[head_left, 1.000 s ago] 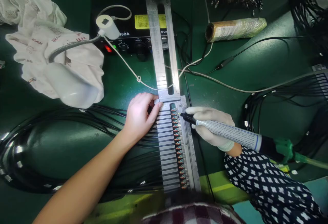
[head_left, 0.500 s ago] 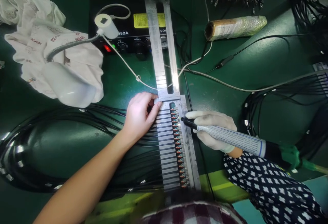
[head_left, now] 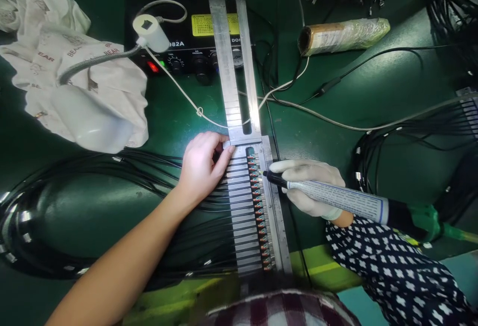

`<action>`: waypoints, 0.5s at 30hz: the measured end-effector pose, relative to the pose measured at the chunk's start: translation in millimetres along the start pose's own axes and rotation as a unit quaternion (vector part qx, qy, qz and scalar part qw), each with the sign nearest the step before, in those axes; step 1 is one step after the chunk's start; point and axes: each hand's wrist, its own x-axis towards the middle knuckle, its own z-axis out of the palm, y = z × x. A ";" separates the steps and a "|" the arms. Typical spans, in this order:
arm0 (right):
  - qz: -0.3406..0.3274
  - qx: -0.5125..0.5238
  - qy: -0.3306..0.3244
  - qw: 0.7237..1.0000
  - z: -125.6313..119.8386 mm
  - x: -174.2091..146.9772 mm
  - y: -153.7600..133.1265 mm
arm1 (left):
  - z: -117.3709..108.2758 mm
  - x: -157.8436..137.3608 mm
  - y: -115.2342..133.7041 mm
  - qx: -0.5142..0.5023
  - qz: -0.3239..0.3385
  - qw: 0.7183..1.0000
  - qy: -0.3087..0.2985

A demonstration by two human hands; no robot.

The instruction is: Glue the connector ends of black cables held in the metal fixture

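Observation:
A long metal jig (head_left: pixel 266 191) lies in front of me, its hinged slotted cover (head_left: pixel 229 67) folded back away from me. Several thin black cables (head_left: pixel 242 201) lie across it side by side, ending in a row of small connectors (head_left: pixel 257 191) with coloured wires. My bare left hand (head_left: pixel 205 162) pinches the jig's upper left edge near the hinge, thumb on top. In my gloved right hand (head_left: pixel 313 181) is a labelled dispensing syringe (head_left: pixel 338 199) with a black tip and a green hose cap. Its tip is close beside the upper connectors; whether it touches cannot be told.
A black dispenser box (head_left: pixel 168 57) stands behind the jig under the cover's far end. To the left are a bendable lamp (head_left: pixel 93 122), a white cloth (head_left: pixel 123 82) and coiled black cables (head_left: pixel 22 216). A wrapped roll (head_left: pixel 343 37) and loose cords (head_left: pixel 328 87) lie right.
The whole view has shifted very slightly. Both hands keep their holds, and the syringe tip stays beside the upper connectors with barely any movement.

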 end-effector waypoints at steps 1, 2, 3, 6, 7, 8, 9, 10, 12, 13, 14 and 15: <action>-0.001 0.000 0.001 1.000 0.0 -0.1 0.1 | -0.1 0.1 0.2 0.000 0.001 1.000 0.000; -0.003 -0.002 0.003 1.000 0.0 -0.2 0.3 | -0.2 0.1 0.3 0.000 0.001 1.000 0.000; -0.004 -0.004 0.005 1.000 0.0 -0.3 0.5 | -0.2 0.1 0.4 0.001 0.001 1.000 0.000; -0.004 -0.005 0.008 1.000 -0.2 -0.8 1.0 | -0.2 0.2 0.3 0.002 -0.001 1.000 -0.002; -0.002 -0.005 0.008 1.000 -0.3 -0.9 1.1 | -0.2 0.2 0.2 0.003 -0.003 1.000 -0.003; -0.002 -0.004 0.008 1.000 -0.3 -0.9 1.2 | -0.1 0.3 0.1 0.004 -0.003 1.000 -0.003; -0.001 -0.004 0.007 1.000 -0.3 -0.9 1.3 | -0.1 0.4 0.1 0.004 -0.003 1.000 -0.003; 0.000 -0.004 0.006 1.000 -0.2 -0.8 1.3 | -0.1 0.5 0.0 0.004 -0.002 1.000 -0.002; -0.002 -0.005 0.008 1.000 0.2 -0.5 1.5 | 0.0 0.4 -0.1 0.003 0.002 1.000 0.000; -0.004 -0.005 0.011 1.000 0.4 -0.4 1.7 | 0.1 0.3 -0.2 0.002 0.004 1.000 0.001; -0.005 -0.005 0.013 1.000 0.6 -0.4 2.0 | 0.1 0.1 -0.3 0.001 0.007 1.000 0.003; -0.006 -0.005 0.014 1.000 0.7 -0.5 2.4 | 0.1 -0.1 -0.4 0.001 0.010 1.000 0.003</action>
